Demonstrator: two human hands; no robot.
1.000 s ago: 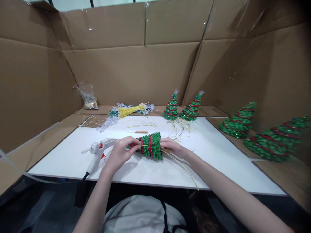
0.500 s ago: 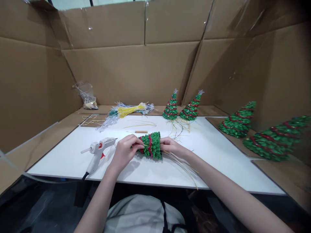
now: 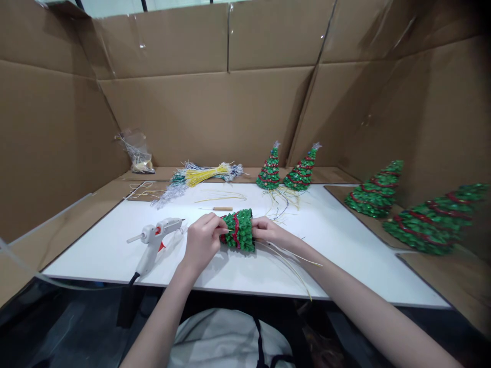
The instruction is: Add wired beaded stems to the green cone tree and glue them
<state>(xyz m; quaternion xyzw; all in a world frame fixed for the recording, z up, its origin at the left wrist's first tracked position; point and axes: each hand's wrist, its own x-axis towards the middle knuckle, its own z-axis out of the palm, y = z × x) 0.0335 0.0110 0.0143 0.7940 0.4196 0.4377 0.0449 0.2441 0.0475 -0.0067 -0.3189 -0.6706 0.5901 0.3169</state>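
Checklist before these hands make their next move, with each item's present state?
1. Held tree on its side, right hand at its base: ok.
2. Left hand pinching a thin yellow strand at the tree: ok.
3. Glue gun nozzle well away from left hand: not ok, looks close.
4. Glue gun hot: cannot tell.
5. Wooden-handled tool beyond the tree, untouched: ok.

Left hand: thumb and fingertips pinched, forearm angled up. Right hand: fingers reaching left, forearm slanting lower right.
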